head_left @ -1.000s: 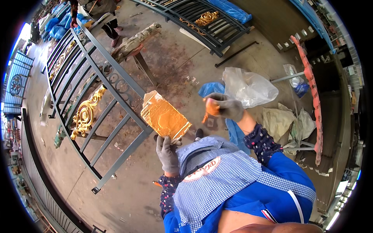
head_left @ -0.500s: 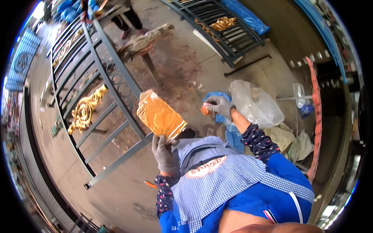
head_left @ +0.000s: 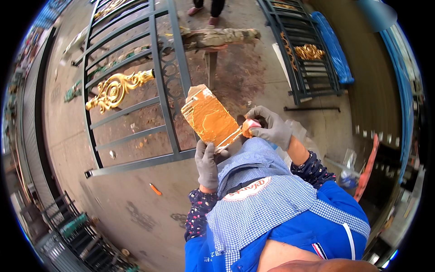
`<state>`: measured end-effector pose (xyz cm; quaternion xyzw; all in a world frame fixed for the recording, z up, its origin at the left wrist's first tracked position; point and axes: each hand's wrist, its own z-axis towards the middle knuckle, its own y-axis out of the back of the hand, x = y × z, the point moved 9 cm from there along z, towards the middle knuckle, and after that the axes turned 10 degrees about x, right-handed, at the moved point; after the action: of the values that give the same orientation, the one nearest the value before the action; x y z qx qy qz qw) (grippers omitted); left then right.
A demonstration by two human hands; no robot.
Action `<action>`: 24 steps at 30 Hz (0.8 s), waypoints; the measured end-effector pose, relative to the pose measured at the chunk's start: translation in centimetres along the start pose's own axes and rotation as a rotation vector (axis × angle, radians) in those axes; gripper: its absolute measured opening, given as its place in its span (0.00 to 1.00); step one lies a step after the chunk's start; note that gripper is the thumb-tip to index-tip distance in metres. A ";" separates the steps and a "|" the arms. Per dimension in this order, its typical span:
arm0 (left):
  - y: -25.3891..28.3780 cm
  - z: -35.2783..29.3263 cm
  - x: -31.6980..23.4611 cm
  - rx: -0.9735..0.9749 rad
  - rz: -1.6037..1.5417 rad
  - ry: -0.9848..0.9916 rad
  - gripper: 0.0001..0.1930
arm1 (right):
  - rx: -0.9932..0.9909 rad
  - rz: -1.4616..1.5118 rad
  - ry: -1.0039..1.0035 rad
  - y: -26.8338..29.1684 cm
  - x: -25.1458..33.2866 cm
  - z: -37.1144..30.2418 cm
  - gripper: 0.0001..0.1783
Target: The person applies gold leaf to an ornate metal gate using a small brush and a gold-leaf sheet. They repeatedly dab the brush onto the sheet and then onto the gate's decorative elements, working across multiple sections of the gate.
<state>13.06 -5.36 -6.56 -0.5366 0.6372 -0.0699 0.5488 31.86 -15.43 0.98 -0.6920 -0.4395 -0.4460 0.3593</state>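
Note:
My left hand (head_left: 207,163), in a grey glove, grips the lower edge of a piece of cardboard (head_left: 210,117) smeared with orange-gold paint. Close to the card's right edge, my right hand (head_left: 272,128), gloved too, is closed on a small pink sponge (head_left: 250,127) stained orange. Whether the sponge touches the card I cannot tell. Ahead on the left lies a dark grey metal gate frame (head_left: 156,59), carrying a gold scroll ornament (head_left: 118,89) between its bars.
A rough log (head_left: 222,39) rests on a stand beyond the frame, and a person's feet (head_left: 205,14) show behind it. Another railing panel (head_left: 306,54) with gold ornaments lies at the far right, beside a blue wrapped bundle (head_left: 333,47). An orange-handled tool (head_left: 155,188) lies on the floor.
My right hand has brought the sponge leftward, close to the cardboard. The view has turned, so the gate frame and far panel appear shifted to the right.

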 end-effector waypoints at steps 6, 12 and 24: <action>-2.5 1.3 -0.9 -0.173 0.016 -0.091 0.12 | 0.195 -0.759 0.326 -0.3 8.7 6.3 0.25; -5.6 3.1 -0.7 -0.294 -0.017 -0.287 0.14 | 0.366 -0.840 0.535 -0.3 11.6 11.7 0.20; -4.7 5.4 -1.0 -0.500 -0.053 -0.467 0.15 | 0.718 -0.990 0.644 -5.8 9.4 17.3 0.13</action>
<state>19.90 -3.78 -4.85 -0.6724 0.4774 0.1989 0.5295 33.74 4.71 4.46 -0.0812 -0.6954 -0.5678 0.4329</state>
